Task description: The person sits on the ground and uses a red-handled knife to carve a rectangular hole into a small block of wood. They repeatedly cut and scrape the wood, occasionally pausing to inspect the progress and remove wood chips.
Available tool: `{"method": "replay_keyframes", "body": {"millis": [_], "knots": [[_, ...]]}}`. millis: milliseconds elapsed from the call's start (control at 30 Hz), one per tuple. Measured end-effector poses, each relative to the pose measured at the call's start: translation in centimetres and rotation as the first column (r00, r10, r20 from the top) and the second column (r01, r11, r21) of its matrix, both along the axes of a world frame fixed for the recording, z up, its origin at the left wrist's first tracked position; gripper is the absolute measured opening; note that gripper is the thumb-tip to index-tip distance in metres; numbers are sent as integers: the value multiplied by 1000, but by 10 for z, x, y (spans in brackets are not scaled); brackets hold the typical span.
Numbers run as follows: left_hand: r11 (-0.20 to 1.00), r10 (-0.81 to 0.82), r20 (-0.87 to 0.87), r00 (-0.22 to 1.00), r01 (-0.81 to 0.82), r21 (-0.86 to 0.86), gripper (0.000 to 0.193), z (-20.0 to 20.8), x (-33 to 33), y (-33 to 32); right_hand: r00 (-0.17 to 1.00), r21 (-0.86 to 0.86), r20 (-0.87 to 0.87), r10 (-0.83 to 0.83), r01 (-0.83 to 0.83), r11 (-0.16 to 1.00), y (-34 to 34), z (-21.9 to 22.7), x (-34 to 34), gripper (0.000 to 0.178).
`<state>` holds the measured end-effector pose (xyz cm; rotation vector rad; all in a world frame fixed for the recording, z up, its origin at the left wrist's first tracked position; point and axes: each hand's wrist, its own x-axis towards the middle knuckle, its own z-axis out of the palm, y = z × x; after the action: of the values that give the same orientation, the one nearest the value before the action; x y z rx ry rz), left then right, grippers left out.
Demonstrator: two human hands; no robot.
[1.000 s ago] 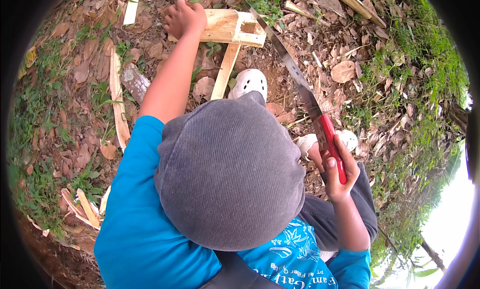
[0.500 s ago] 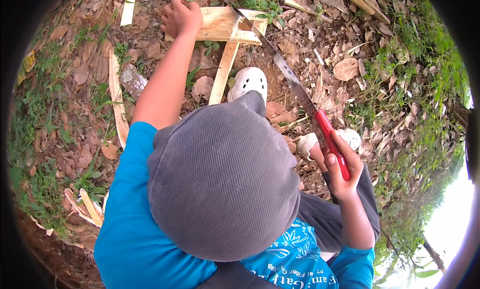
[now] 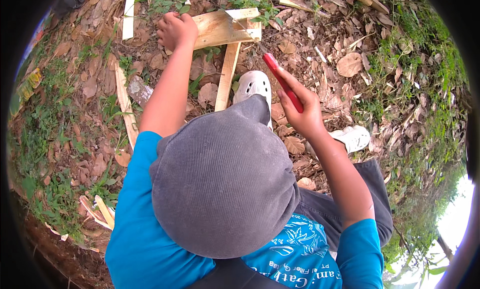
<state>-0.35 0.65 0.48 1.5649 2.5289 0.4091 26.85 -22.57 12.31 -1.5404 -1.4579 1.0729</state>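
Note:
My left hand is closed over the left end of a pale wooden board and presses on it, its fingers curled. Wrapped round the red handle of a handsaw is my right hand, just right of the board. The narrow dark blade slants up and left and meets the board near its right end. A notch shows in that right end. Part of the blade seems hidden at the board. Under the board, a wooden strip runs toward me, beside my white clog.
Dry leaves and low plants cover the ground. A pale wood strip and a short grey log lie on the left. Another strip lies at the far left, and split wood at the far right. My grey cap blocks the lower middle.
My right hand has moved up and left with the handsaw, bringing the handle close to the board, and less of the blade shows. My left hand stays on the board.

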Motion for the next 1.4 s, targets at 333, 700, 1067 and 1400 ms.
{"method": "replay_keyframes", "body": {"millis": [333,700,1067,1400], "knots": [[936,-241,-51,969,246,252,36,-11,-3,-8,865,76,468,182,-245,967,-15,24,9,55],[610,-751,-41,659,716,340,72,34,51,-67,984,-166,-157,-85,59,984,8,174,91,42],[333,-942,-9,336,932,-144,30,89,97,-19,586,180,733,-345,322,929,-166,224,297,37],[307,-942,29,335,893,-330,26,79,110,-9,94,364,690,-718,812,457,-323,26,287,31]]}}
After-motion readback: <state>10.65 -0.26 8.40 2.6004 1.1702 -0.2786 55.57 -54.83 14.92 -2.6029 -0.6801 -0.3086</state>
